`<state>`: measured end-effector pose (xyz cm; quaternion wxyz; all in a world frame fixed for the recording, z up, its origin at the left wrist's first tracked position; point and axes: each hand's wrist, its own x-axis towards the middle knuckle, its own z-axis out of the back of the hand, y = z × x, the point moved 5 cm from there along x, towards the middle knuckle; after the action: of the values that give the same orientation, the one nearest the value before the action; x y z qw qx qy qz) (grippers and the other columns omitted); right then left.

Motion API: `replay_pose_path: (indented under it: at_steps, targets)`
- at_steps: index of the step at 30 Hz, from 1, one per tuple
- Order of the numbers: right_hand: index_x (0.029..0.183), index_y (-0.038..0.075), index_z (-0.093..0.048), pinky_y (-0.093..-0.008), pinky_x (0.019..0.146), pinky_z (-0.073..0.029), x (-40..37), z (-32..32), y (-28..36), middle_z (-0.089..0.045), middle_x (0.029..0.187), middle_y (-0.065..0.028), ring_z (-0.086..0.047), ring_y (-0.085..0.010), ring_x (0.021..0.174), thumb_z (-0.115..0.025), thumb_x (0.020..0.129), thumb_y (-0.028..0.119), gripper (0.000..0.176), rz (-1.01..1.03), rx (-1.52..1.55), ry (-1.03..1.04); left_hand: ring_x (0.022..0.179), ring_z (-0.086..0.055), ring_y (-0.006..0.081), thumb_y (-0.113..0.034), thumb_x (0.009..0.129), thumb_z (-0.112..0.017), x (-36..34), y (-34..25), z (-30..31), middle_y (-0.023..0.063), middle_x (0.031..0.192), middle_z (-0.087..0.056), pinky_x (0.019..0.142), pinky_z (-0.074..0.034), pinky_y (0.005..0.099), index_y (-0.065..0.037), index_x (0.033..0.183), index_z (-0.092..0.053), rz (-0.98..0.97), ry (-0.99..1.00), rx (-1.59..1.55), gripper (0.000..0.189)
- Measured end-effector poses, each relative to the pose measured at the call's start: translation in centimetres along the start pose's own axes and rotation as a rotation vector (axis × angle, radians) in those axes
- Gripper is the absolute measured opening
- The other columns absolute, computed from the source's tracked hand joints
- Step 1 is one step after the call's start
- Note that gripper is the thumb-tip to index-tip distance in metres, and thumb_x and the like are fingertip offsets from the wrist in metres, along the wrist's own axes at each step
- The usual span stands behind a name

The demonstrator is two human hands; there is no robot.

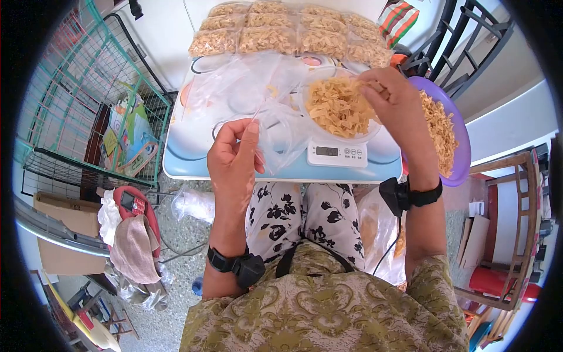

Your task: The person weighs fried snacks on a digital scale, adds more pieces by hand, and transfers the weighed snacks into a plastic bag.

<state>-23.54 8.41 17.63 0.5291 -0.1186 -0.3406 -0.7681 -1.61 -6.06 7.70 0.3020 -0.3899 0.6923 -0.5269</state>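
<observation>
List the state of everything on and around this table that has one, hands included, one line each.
Left hand, closed on the bag.
Right hand, curled at the bowl's edge; grip unclear.
Bag, seemingly empty.
Bowl, holding a heap of flakes.
Scale, display showing digits, too blurred to read.
Packs, filled, in rows.
Basin, holding more flakes.

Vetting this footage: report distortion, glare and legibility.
Head view: wide-angle distortion, corners black, wire cage skewed near the rim; head view: pale sheen on the clear plastic bag in the left hand; head view: digits on the digital scale too small to read surely.
</observation>
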Motion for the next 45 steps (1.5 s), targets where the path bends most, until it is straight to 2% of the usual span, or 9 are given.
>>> replay_pose_path:
  at_steps: [4, 6, 12, 16, 22, 24, 27, 39, 45]
  targets:
    - [0.097, 0.002, -0.067, -0.0286, 0.069, -0.051, -0.1, 1.0, -1.3, -0.066, 0.084, -0.0063, -0.063, -0.0151, 0.074, -0.07, 0.086, 0.012, 0.015, -0.22, 0.193, -0.058, 0.051, -0.049, 0.005, -0.019, 0.095, -0.065, 0.0, 0.3, -0.1, -0.0011, 0.07, -0.057, 0.043, -0.039, 0.0212, 0.0, 0.101, -0.064, -0.001, 0.006, -0.006, 0.02]
    - [0.098, 0.002, -0.067, -0.0225, 0.067, -0.049, -0.2, 0.8, -2.5, -0.065, 0.084, 0.0001, -0.058, -0.0054, 0.075, -0.07, 0.089, 0.014, 0.015, -0.365, 0.588, -0.116, 0.051, -0.049, 0.0051, -0.019, 0.095, -0.065, -0.1, 0.3, -0.1, -0.001, 0.07, -0.057, 0.043, -0.039, 0.0213, 0.0, 0.102, -0.064, 0.006, 0.008, -0.002, 0.02]
    - [0.102, 0.005, -0.066, -0.0201, 0.068, -0.049, -0.3, -0.1, -5.1, -0.065, 0.089, 0.0011, -0.059, -0.005, 0.079, -0.07, 0.09, 0.013, 0.014, -0.476, 0.984, -0.238, 0.051, -0.05, 0.0049, -0.017, 0.095, -0.065, -0.2, 0.2, 0.2, 0.0017, 0.075, -0.06, 0.043, -0.04, 0.0206, 0.001, 0.1, -0.062, -0.015, 0.017, -0.049, 0.019]
    - [0.101, 0.006, -0.066, -0.0203, 0.068, -0.049, -0.1, -0.7, -4.0, -0.065, 0.09, 0.0013, -0.06, -0.0057, 0.08, -0.07, 0.091, 0.013, 0.014, -0.43, 0.979, -0.234, 0.051, -0.049, 0.0055, -0.019, 0.094, -0.066, -0.3, 0.3, 0.0, -0.0006, 0.07, -0.057, 0.043, -0.04, 0.0214, 0.0, 0.102, -0.063, -0.01, 0.007, -0.03, 0.021]
    - [0.102, 0.004, -0.062, -0.0268, 0.069, -0.05, -0.5, -1.9, -3.0, -0.066, 0.088, -0.0037, -0.062, -0.0115, 0.079, -0.065, 0.091, 0.01, 0.014, -0.362, 0.589, -0.04, 0.051, -0.049, 0.0054, -0.02, 0.095, -0.065, -0.4, 0.5, 0.0, -0.0002, 0.071, -0.057, 0.044, -0.04, 0.0211, -0.001, 0.102, -0.063, 0.004, 0.013, -0.034, 0.021]
    - [0.103, 0.002, -0.059, -0.0337, 0.073, -0.051, -0.7, -1.6, -1.5, -0.065, 0.09, -0.0128, -0.064, -0.0238, 0.08, -0.062, 0.089, 0.009, 0.016, -0.11, 0.071, -0.021, 0.051, -0.049, 0.0054, -0.02, 0.095, -0.065, -0.4, 0.5, 0.0, -0.0001, 0.071, -0.057, 0.044, -0.04, 0.0212, -0.001, 0.102, -0.063, 0.005, 0.013, -0.029, 0.02]
    - [0.104, 0.002, -0.058, -0.039, 0.077, -0.051, -1.2, -1.9, -1.8, -0.062, 0.093, -0.0182, -0.063, -0.0336, 0.084, -0.06, 0.089, 0.01, 0.017, -0.138, 0.018, 0.089, 0.051, -0.049, 0.0056, -0.02, 0.095, -0.065, -0.4, 0.5, 0.0, 0.0, 0.071, -0.057, 0.044, -0.041, 0.0215, 0.0, 0.102, -0.063, -0.003, 0.022, -0.041, 0.02]
    - [0.128, 0.006, -0.054, -0.0386, 0.098, -0.046, -1.6, -0.1, -0.6, -0.057, 0.122, -0.0168, -0.057, -0.0322, 0.114, -0.069, 0.084, 0.02, 0.049, 0.011, -0.056, 0.336, 0.05, -0.05, 0.0057, -0.019, 0.095, -0.065, -0.4, 0.7, 0.1, -0.0003, 0.07, -0.057, 0.043, -0.04, 0.0212, 0.0, 0.102, -0.063, -0.004, 0.014, -0.048, 0.02]
    - [0.133, 0.011, -0.054, -0.0361, 0.088, -0.049, -1.9, -1.1, -0.8, -0.059, 0.121, -0.011, -0.059, -0.0272, 0.099, -0.07, 0.081, 0.006, 0.055, 0.063, -0.139, 0.255, 0.05, -0.049, 0.0057, -0.019, 0.095, -0.064, -0.5, 0.7, -0.1, 0.0, 0.07, -0.057, 0.042, -0.04, 0.0211, 0.0, 0.102, -0.063, -0.015, 0.029, -0.045, 0.02]
